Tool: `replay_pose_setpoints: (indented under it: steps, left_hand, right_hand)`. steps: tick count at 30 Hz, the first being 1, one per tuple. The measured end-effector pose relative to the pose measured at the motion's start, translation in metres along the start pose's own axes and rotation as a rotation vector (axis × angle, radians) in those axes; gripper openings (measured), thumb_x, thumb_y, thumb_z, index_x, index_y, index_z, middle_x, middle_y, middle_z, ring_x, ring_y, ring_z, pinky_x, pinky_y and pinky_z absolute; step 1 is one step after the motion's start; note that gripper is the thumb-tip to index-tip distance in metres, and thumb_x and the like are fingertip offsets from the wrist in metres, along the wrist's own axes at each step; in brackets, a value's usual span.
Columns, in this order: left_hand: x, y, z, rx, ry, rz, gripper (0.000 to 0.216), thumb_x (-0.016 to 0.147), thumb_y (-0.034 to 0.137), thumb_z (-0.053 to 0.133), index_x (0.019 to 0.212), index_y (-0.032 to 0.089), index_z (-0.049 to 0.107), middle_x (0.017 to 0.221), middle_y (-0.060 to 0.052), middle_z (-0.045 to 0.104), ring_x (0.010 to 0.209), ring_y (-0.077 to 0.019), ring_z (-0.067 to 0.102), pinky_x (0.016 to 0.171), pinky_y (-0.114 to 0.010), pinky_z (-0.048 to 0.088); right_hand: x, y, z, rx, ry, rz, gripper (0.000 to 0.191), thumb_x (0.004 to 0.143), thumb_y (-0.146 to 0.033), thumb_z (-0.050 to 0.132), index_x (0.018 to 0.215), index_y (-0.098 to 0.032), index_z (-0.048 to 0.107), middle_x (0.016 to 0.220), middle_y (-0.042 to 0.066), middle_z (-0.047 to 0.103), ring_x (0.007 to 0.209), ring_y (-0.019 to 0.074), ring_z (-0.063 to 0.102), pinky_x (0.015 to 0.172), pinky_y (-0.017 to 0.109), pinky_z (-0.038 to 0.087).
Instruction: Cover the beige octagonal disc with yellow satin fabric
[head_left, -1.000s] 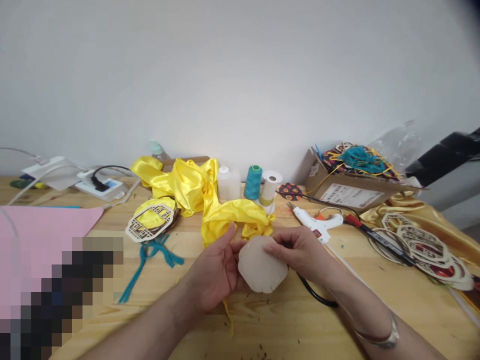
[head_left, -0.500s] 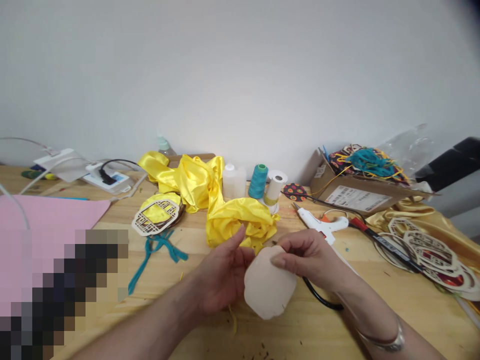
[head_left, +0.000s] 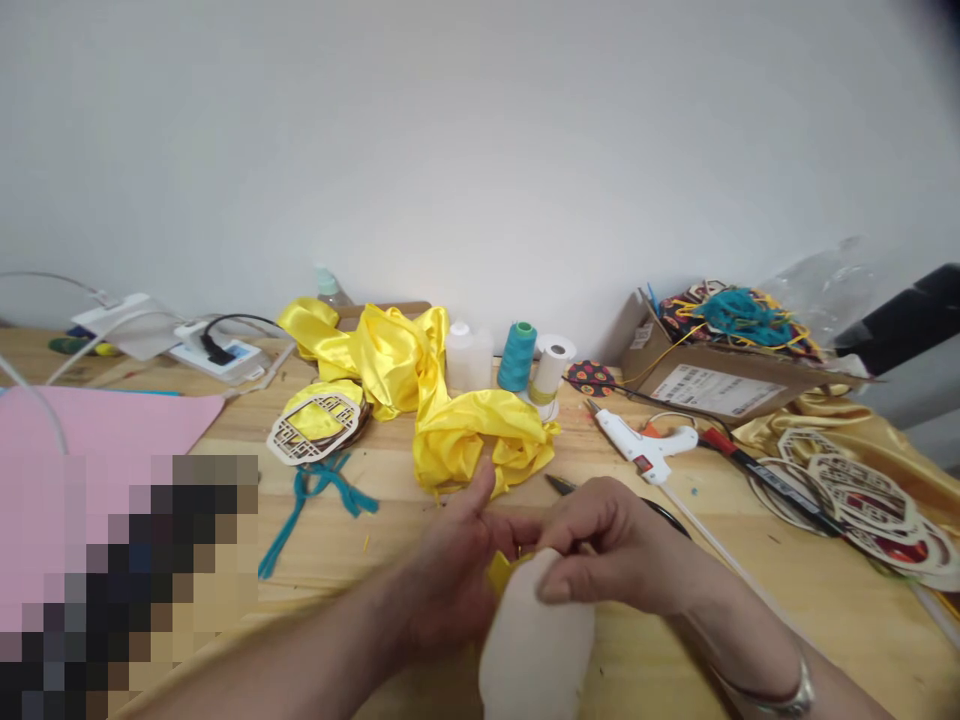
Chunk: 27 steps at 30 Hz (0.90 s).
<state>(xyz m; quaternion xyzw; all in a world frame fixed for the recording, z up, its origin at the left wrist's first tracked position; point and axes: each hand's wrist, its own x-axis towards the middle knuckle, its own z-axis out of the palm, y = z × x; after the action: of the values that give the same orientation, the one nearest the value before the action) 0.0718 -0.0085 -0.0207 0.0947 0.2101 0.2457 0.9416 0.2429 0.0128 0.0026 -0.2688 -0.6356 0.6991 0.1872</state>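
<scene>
Pale, soft padded piece [head_left: 536, 645] sits between both hands: the right hand [head_left: 615, 545] pinches its top edge, the left hand [head_left: 450, 575] grips its side, near yellow shiny cloth [head_left: 480, 440]

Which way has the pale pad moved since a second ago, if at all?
Yes. The pale pad has come toward the camera, farther from the yellow cloth.

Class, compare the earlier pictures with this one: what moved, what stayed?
The pale pad has dropped toward the wearer, with the right hand still pinching it and the left hand alongside, its grip hidden. A yellow scrap now shows between them. The yellow satin, glue gun and teal spool stayed.
</scene>
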Motion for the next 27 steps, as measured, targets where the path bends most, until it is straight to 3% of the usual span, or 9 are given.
replay_pose_setpoints:
  steps: [3,10,15,20,27]
  left_hand:
    - [-0.001,0.003,0.000,0.009,0.038,-0.011,0.078,0.082,0.068,0.027,0.091,0.002,0.066,0.071,-0.017,0.071,0.063,-0.0223,0.066,0.060,-0.029,0.046]
    - [-0.004,0.010,-0.005,0.013,-0.010,0.063,0.079,0.085,0.065,0.021,0.100,0.000,0.064,0.077,-0.017,0.071,0.073,-0.0247,0.066,0.072,-0.034,0.046]
    - [-0.005,0.012,-0.004,0.045,0.033,0.085,0.074,0.088,0.060,0.021,0.102,0.000,0.063,0.079,-0.019,0.072,0.078,-0.0253,0.067,0.076,-0.035,0.047]
    - [-0.007,0.014,-0.001,0.137,0.138,0.112,0.069,0.090,0.054,0.021,0.102,0.002,0.064,0.078,-0.019,0.073,0.069,-0.0253,0.068,0.065,-0.037,0.052]
    - [-0.003,0.011,-0.005,0.216,0.268,0.276,0.035,0.090,0.034,0.044,0.098,0.010,0.068,0.086,-0.013,0.074,0.072,-0.0206,0.068,0.069,-0.035,0.054]
  right_hand:
    - [0.002,0.000,-0.005,-0.102,0.088,0.123,0.031,0.078,-0.042,0.063,0.068,-0.013,0.067,0.055,-0.003,0.047,0.049,0.0068,0.037,0.045,0.020,0.027]
    - [0.005,-0.002,-0.018,-0.287,0.215,0.097,0.037,0.079,-0.038,0.060,0.052,-0.015,0.049,0.053,-0.005,0.035,0.048,0.0061,0.027,0.042,0.021,0.019]
    - [0.005,0.001,-0.022,-0.312,0.229,0.113,0.036,0.080,-0.039,0.059,0.055,-0.015,0.048,0.055,-0.005,0.037,0.051,0.0069,0.030,0.044,0.021,0.021]
    - [0.005,0.006,-0.026,-0.312,0.242,0.141,0.034,0.081,-0.043,0.058,0.064,-0.014,0.060,0.058,-0.003,0.045,0.053,0.0086,0.036,0.047,0.022,0.025]
    - [0.007,0.012,-0.031,-0.335,0.284,0.124,0.033,0.080,-0.042,0.060,0.066,-0.013,0.063,0.059,-0.002,0.047,0.054,0.0083,0.036,0.046,0.022,0.025]
